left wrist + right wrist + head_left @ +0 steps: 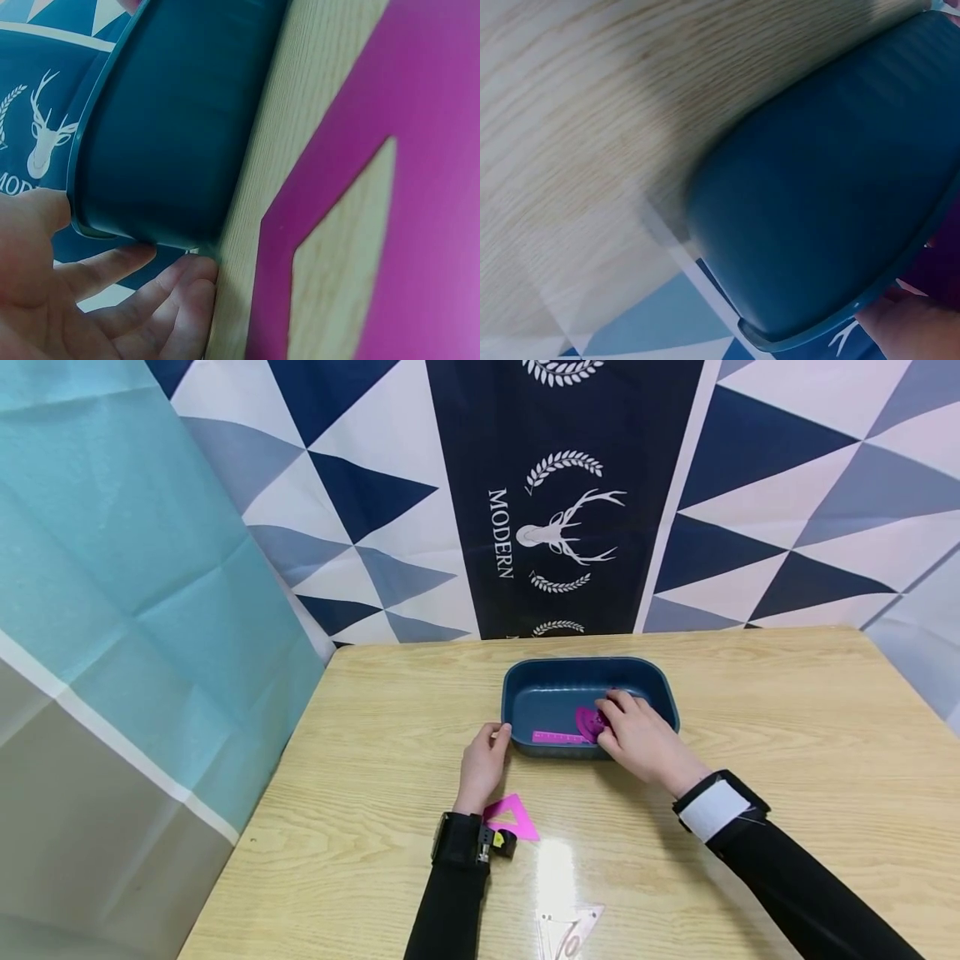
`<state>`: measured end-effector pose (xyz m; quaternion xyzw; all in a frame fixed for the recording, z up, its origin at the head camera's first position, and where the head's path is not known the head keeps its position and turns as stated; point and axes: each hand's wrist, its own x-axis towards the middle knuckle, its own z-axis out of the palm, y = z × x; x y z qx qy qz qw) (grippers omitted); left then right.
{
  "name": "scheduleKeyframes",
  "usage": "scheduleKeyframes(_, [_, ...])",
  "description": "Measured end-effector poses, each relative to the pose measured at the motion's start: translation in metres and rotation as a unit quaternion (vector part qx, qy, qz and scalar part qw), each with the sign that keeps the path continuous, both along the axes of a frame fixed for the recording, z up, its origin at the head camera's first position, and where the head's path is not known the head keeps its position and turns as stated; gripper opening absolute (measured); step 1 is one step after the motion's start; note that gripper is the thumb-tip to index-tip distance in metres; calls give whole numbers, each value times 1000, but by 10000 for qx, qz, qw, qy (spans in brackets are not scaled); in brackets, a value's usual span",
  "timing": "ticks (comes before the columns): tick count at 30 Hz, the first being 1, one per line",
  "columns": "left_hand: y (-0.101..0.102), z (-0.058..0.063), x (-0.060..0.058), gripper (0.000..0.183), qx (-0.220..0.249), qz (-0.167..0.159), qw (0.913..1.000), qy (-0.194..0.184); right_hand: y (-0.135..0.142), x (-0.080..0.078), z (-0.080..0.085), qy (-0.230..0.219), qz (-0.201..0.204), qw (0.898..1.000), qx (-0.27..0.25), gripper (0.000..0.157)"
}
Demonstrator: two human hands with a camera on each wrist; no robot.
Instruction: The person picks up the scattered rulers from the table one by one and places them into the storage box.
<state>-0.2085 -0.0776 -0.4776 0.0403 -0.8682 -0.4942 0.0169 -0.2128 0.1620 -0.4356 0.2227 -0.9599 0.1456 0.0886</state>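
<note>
A dark blue rectangular box [585, 664] stands on the table, open at the top. My left hand [483, 768] holds its near left corner, thumb at the rim and fingers against the outer wall. Reaching over the front right of the box, my right hand [645, 739] pinches a magenta protractor [588, 723], partly hidden by the fingers. Along the inside front lies a magenta ruler [557, 737]. A magenta set square [525, 823] rests on the table beside my left wrist and fills the right of the left wrist view.
Nearer the front edge lies a clear set square [573, 933] close to a bright glare patch on the wooden table [360, 860]. A patterned cloth [570, 527] hangs behind the table, and a light blue curtain [150, 568] hangs at the left.
</note>
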Motion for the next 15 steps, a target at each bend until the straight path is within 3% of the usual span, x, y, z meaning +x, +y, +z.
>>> scheduleKeyframes(15, [-1, -1, 0, 37, -85, 47, 10000, -8, 0, -5, -5, -355, 88, 9993, 90, 42])
